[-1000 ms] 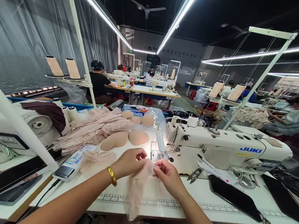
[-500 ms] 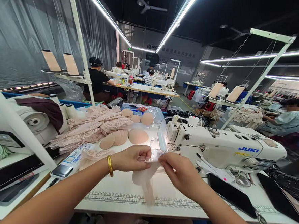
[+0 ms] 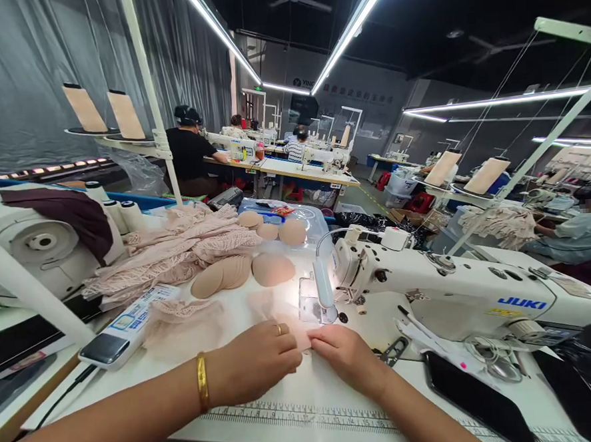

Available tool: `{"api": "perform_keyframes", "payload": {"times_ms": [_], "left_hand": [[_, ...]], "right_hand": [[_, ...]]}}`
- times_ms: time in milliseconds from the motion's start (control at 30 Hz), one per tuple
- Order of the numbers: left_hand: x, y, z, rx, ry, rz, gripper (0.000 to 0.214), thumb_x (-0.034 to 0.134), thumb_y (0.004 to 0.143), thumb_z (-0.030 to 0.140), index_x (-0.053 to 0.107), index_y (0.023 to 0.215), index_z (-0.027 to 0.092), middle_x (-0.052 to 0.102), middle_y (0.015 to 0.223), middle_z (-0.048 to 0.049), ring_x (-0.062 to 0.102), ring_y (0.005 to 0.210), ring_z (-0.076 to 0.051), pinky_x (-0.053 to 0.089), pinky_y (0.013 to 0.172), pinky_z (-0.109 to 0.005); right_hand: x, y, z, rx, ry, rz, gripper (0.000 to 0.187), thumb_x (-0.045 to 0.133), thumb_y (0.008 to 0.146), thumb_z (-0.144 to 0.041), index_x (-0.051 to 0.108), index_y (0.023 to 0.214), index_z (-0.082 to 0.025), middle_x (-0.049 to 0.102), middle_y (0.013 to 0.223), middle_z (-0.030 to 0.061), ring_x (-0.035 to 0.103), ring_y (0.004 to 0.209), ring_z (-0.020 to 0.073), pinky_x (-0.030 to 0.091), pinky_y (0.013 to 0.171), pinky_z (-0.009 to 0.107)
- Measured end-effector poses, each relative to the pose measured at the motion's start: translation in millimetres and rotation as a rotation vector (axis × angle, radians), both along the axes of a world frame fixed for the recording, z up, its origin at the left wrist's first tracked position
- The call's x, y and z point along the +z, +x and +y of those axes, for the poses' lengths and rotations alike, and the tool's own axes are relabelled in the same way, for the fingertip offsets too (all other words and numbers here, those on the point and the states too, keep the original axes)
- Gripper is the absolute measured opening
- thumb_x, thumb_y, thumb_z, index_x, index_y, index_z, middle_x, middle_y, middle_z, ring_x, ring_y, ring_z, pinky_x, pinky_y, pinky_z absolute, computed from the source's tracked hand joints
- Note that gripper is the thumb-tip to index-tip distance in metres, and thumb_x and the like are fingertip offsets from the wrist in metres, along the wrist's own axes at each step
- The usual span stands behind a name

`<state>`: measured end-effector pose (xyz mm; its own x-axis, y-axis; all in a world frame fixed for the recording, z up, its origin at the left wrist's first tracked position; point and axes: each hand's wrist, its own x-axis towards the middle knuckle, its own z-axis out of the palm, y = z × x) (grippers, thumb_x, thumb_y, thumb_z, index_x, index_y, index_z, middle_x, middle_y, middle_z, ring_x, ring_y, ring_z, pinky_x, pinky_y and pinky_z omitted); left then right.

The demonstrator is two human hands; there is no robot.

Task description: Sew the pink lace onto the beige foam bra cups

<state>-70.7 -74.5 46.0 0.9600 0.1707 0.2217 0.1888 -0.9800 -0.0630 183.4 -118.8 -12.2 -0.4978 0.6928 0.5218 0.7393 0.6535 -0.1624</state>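
Note:
Just in front of the sewing machine's lit needle area, my left hand [image 3: 256, 360] is closed on a piece of sheer beige fabric [image 3: 298, 326], its back turned up. My right hand [image 3: 351, 357] pinches the same fabric at its right edge, close to the left fingertips. The thin cloth spreads away from me behind the left fingers, and part of it is hidden by that hand. The JUKI sewing machine [image 3: 449, 285] stands to the right, a small white lamp [image 3: 322, 283] glowing beside its needle.
Beige oval pads [image 3: 273, 269] and a heap of lacy beige fabric [image 3: 177, 245] lie behind my left hand. A power bank [image 3: 110, 346] sits at left, a black phone [image 3: 476, 393] at right. A ruler strip [image 3: 307, 415] runs along the front edge. Co-workers sit at machines farther back.
The sheer fabric hung towards the table's front edge and now lies towards the machine. My left hand has turned its back upward, and both hands sit lower, nearer me.

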Motion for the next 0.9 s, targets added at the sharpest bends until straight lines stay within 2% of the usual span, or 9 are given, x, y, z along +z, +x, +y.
{"api": "perform_keyframes", "payload": {"times_ms": [33,100,200,267,400,467,667,900], "left_hand": [[-1.6,9,5,-0.007,0.021,0.01,0.015,0.069,0.09,0.008,0.059,0.089,0.019,0.069,0.089,-0.0023,0.062,0.082,-0.022,0.045,0.073,-0.037],[-6.2,25,19,0.038,0.029,0.057,0.016,0.069,0.085,0.005,0.061,0.09,0.018,0.069,0.09,-0.0043,0.062,0.077,-0.023,0.043,0.066,-0.037],[-18.3,41,35,0.169,-0.016,0.122,0.016,0.068,0.09,0.014,0.061,0.077,0.018,0.066,0.081,-0.0048,0.059,0.066,-0.021,0.035,0.054,-0.036],[-28.2,44,39,0.199,-0.032,0.089,0.022,0.064,0.096,0.02,0.061,0.073,0.019,0.064,0.079,-0.0047,0.058,0.065,-0.021,0.034,0.054,-0.036],[-43.7,40,34,0.173,-0.039,-0.085,0.018,0.058,0.098,0.018,0.062,0.08,0.017,0.065,0.093,-0.007,0.06,0.083,-0.025,0.044,0.069,-0.038],[-47.3,39,32,0.16,-0.057,-0.128,0.017,0.055,0.099,0.016,0.061,0.083,0.017,0.065,0.095,-0.0065,0.058,0.086,-0.024,0.045,0.074,-0.039],[-49.5,44,29,0.164,-0.061,-0.13,0.017,0.052,0.1,0.014,0.059,0.085,0.017,0.06,0.087,-0.0042,0.051,0.078,-0.023,0.042,0.071,-0.038],[-52.3,52,24,0.191,-0.043,-0.154,0.016,0.053,0.098,0.013,0.057,0.083,0.017,0.057,0.085,-0.0037,0.049,0.076,-0.023,0.041,0.071,-0.037]], "right_hand": [[-1.2,5,3,0.015,-0.01,-0.008,0.03,0.044,0.107,-0.016,0.072,0.111,-0.027,0.079,0.107,0.0017,0.072,0.09,0.0184,0.057,0.076,0.029],[-2.6,14,10,0.054,-0.017,-0.024,0.032,0.043,0.106,-0.012,0.071,0.112,-0.026,0.079,0.115,0.0032,0.071,0.095,0.0198,0.058,0.078,0.031],[-3.5,21,15,0.091,-0.003,-0.012,0.036,0.044,0.102,-0.006,0.068,0.119,-0.025,0.076,0.121,0.0059,0.068,0.102,0.0226,0.057,0.084,0.036],[-2.8,24,13,0.079,-0.009,0.007,0.04,0.046,0.099,-0.002,0.066,0.125,-0.025,0.075,0.117,0.0078,0.065,0.101,0.0234,0.056,0.083,0.037],[1.1,28,7,0.078,-0.07,0.005,0.043,0.048,0.096,0.0,0.067,0.125,-0.025,0.07,0.101,0.0072,0.059,0.09,0.0217,0.053,0.076,0.034],[3.2,29,5,0.089,-0.105,0.011,0.04,0.05,0.096,-0.001,0.068,0.124,-0.025,0.068,0.098,0.0068,0.056,0.088,0.0212,0.052,0.075,0.033],[6.8,33,3,0.102,-0.211,0.037,0.036,0.05,0.097,-0.002,0.07,0.116,-0.025,0.066,0.096,0.0054,0.053,0.087,0.0204,0.048,0.074,0.032],[5.4,36,2,0.103,-0.231,0.066,0.039,0.051,0.093,0.001,0.069,0.115,-0.025,0.066,0.097,0.005,0.052,0.089,0.0209,0.046,0.074,0.032]]}}
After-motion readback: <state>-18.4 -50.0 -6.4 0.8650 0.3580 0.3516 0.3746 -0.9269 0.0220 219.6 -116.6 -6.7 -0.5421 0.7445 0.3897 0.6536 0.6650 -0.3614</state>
